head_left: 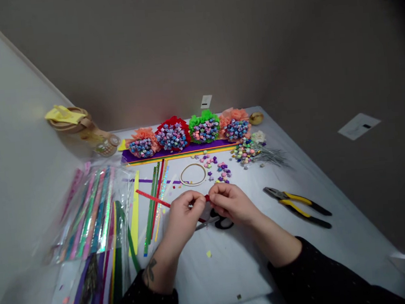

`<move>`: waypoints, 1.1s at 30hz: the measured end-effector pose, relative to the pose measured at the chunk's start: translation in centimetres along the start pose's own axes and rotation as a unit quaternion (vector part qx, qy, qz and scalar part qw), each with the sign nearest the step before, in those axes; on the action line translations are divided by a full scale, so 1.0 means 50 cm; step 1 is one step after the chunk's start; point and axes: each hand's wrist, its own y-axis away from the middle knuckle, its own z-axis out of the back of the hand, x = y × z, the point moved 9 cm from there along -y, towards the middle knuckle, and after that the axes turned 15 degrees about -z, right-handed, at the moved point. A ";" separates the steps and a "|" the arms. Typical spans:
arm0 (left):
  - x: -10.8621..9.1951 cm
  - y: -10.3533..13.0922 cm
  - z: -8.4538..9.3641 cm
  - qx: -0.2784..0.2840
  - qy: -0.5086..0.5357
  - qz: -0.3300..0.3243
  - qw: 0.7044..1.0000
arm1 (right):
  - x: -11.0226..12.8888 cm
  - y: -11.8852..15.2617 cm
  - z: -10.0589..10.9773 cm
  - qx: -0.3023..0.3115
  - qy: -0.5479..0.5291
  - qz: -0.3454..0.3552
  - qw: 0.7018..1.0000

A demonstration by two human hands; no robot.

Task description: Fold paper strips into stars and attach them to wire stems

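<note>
My left hand (187, 213) and my right hand (232, 203) meet near the middle of the table. Both are closed, fingertips pinching a small piece of red paper strip (207, 198) between them. A longer glittery red strip (152, 197) reaches out to the left from behind my left hand. Below my hands lie scissors (223, 221) with black handles, partly hidden by my right hand. Just beyond my fingers are a thin ring (193, 174) and small purple and pink folded stars (222, 172).
Pliers (299, 205) with yellow-black handles lie at right. Paper strips (153, 213) and plastic packs of strips (90, 214) cover the left. Star-filled crepe flowers (172, 134) line the back, with wires (272, 155) nearby. A basket (70, 120) stands back left.
</note>
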 end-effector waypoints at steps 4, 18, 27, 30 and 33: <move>-0.013 -0.002 0.006 -0.008 -0.064 -0.046 0.997 | 0.020 0.008 0.013 -0.092 0.122 0.065 0.986; -0.063 0.012 0.011 -0.062 -0.145 -0.270 0.950 | 0.002 0.002 0.005 -0.037 0.041 0.061 0.997; -0.058 0.009 0.014 -0.057 -0.120 -0.221 0.966 | 0.008 0.003 0.002 -0.018 0.057 0.066 0.996; -0.032 0.005 0.014 -0.056 -0.082 -0.124 0.987 | 0.034 0.015 0.009 -0.072 0.110 0.121 0.984; -0.022 0.003 0.011 -0.038 -0.071 -0.078 0.994 | 0.051 0.024 0.007 -0.100 0.161 0.156 0.969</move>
